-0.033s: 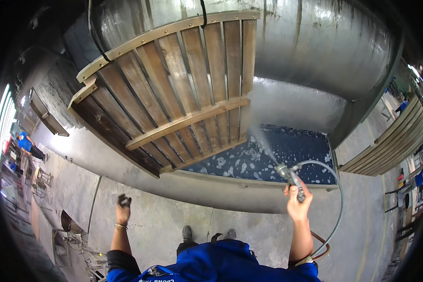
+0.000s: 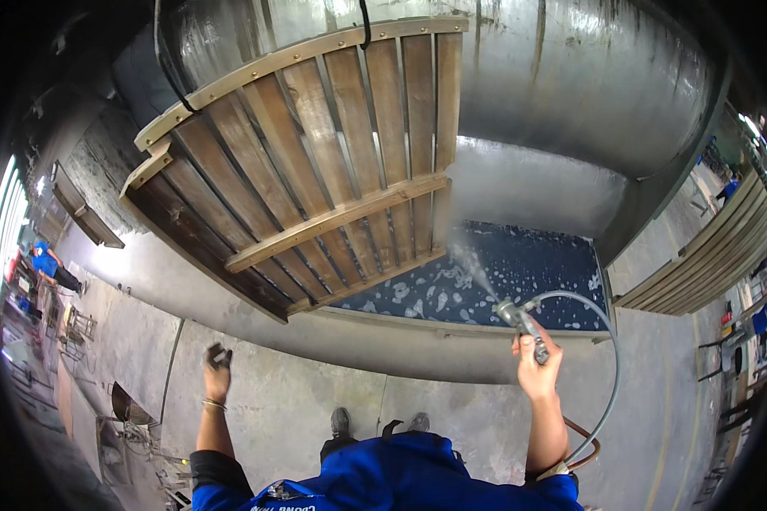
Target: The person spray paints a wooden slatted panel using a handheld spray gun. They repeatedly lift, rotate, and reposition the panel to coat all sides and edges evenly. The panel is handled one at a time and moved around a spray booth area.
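Observation:
My right hand (image 2: 540, 368) is wrapped around the grip of a metal spray gun (image 2: 510, 312). A fine mist fans from its nozzle up and left, toward the right edge of a slatted wooden panel (image 2: 341, 102). The panel hangs tilted from dark cords (image 2: 366, 24), with a crossbar over its slats. A grey hose (image 2: 612, 341) loops from the gun around the right side of my forearm. My left hand (image 2: 218, 375), its fingers darkened and loosely bent, holds nothing and is raised below the panel's lower left corner, apart from it.
Behind the panel stands a curved metal backing (image 2: 588, 94). Dark water with white foam fills a trough (image 2: 520, 277), whose front rim lies ahead of my feet. Another slatted panel (image 2: 699, 255) stands at right. At far left are a person in blue (image 2: 47, 262) and a leaning panel (image 2: 85, 207).
The hanging panel appears very slightly farther left in the picture. Both hands have also shifted slightly left, and the left one a little upward. Mist still leaves the spray gun.

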Tool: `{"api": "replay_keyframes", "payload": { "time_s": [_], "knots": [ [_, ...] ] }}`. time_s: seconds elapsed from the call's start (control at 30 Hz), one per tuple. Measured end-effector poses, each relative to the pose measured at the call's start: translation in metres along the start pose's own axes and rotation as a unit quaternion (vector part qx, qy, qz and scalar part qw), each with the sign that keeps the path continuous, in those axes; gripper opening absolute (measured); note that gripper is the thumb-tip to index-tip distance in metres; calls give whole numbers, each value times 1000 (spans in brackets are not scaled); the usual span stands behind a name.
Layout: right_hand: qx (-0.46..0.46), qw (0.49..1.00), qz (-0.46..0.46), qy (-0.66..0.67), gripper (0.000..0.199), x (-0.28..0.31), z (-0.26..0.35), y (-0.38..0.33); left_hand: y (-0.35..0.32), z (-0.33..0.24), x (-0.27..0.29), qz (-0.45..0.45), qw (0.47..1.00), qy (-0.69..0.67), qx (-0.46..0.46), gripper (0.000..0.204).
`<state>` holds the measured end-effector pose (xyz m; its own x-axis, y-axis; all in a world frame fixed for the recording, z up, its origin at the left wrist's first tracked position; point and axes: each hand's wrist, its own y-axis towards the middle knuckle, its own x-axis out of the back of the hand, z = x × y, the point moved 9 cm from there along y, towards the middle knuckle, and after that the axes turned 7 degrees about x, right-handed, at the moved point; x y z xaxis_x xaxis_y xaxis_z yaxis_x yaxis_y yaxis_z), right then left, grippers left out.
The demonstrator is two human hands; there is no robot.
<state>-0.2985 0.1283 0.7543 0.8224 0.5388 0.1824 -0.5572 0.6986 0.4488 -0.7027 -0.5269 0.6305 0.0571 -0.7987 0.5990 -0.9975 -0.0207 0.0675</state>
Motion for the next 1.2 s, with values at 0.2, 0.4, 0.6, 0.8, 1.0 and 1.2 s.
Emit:
{"api": "replay_keyframes", "payload": {
  "time_s": [0.2,0.4,0.6,0.8,1.0,1.2],
  "knots": [
    [-68,996,-52,18,45,11,-24,-7,79,-168,54,-25,986,-114,-120,54],
    [-104,989,-95,32,45,3,-53,-11,82,-297,85,-89,967,-123,-202,73],
    [-192,980,-50,7,45,-47,-94,-52,123,-328,100,-70,966,-118,-218,79],
    [-183,975,-121,-45,51,-46,-105,-83,176,-308,118,-40,972,10,-233,60],
    [-210,975,-72,32,44,-112,-100,-124,198,-296,125,-7,978,-62,-197,52],
    [-220,968,47,112,47,-212,-63,-170,192,-297,122,42,970,-145,-189,67]
  ]
}}
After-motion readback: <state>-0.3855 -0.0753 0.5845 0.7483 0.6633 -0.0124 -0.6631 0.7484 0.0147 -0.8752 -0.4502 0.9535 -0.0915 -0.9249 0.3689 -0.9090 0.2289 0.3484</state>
